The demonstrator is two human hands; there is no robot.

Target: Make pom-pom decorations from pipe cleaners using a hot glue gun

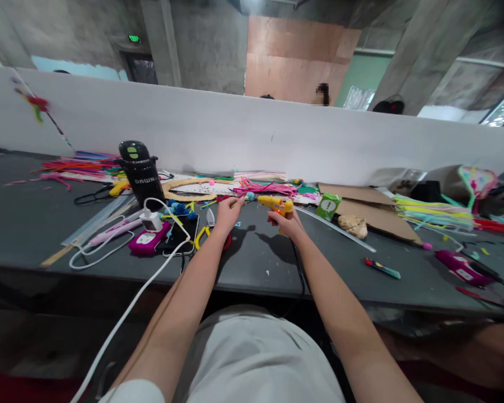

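Note:
My right hand (290, 223) is wrapped round a yellow hot glue gun (273, 201), whose nozzle points left and whose black cord drops over the table's front edge. To the left, my left hand (227, 214) is closed in a pinch on a small stem with a light blue tip (250, 196). That tip sits just short of the nozzle; I cannot tell whether they touch. Scissors with yellow handles (200, 237) lie beside my left wrist, partly hidden by the forearm.
Left are a black bottle (141, 180), a purple power socket (149, 239) with a white cable, and a phone (180, 235). Pipe cleaners (264, 187) lie along the white partition (218, 129). Right are a green box (329, 206), cardboard (373, 221) and a utility knife (382, 268).

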